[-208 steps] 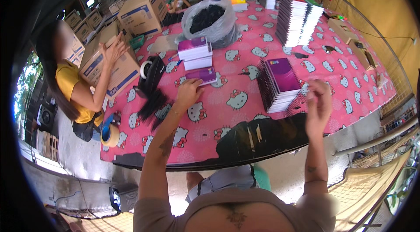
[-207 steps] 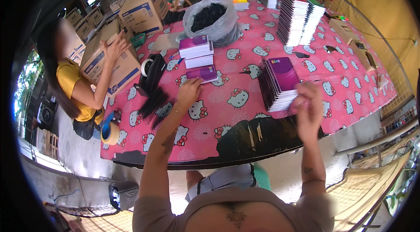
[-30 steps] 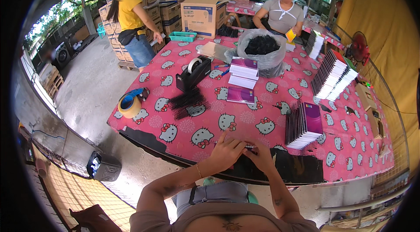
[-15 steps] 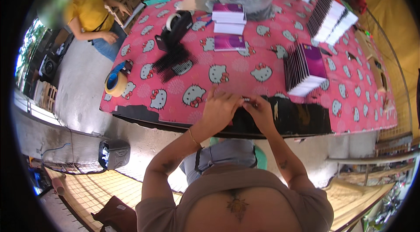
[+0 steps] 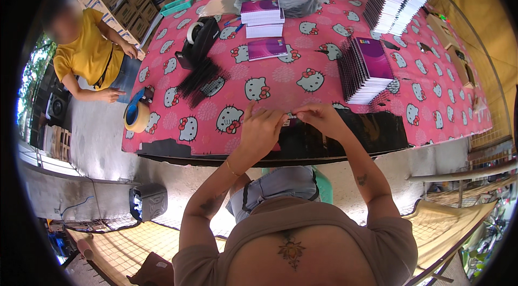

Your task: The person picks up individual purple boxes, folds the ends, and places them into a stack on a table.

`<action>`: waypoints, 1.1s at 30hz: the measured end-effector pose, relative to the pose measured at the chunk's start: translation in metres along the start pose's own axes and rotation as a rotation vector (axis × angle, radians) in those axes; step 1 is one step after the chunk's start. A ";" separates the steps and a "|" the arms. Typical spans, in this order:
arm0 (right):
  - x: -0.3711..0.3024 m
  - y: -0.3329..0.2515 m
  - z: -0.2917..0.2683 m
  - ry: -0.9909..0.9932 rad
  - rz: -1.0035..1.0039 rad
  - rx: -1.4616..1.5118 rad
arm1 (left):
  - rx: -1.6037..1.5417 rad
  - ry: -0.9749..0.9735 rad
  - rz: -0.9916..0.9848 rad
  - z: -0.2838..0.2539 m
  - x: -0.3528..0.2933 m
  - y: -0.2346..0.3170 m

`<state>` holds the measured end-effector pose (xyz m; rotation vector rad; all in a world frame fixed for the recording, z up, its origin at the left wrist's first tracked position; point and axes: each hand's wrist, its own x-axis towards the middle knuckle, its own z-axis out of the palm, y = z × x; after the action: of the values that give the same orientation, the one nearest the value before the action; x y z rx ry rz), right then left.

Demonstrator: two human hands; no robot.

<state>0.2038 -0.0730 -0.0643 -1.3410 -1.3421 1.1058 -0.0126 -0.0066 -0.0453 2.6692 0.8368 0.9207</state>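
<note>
Close to the table's front edge, my left hand and my right hand meet with fingertips pinched together. Between them shows a small dark piece with a purple and white patch, mostly covered by the fingers, and I cannot make out what it is. Right of my hands stands a stack of purple spiral notebooks. A single purple notebook lies beyond my hands, in front of a low notebook pile. To the left is a heap of black binding coils.
A black tape dispenser and tan tape roll sit on the left. At the back are a plastic bag of black material, a teal tray and taller notebook stacks. A person in yellow stands left of the table.
The view has shifted, and the person in yellow appears further left with one hand lower. My hands remain together at the table's edge, the right one slightly further from the left.
</note>
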 end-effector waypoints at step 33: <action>-0.057 -0.047 -0.168 0.646 -0.122 -0.357 | -0.410 0.101 0.644 0.090 0.200 0.070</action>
<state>0.3598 -0.1315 0.0126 -1.6601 -1.1313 0.2956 0.2034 0.0501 0.0093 2.5422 -0.2246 1.2008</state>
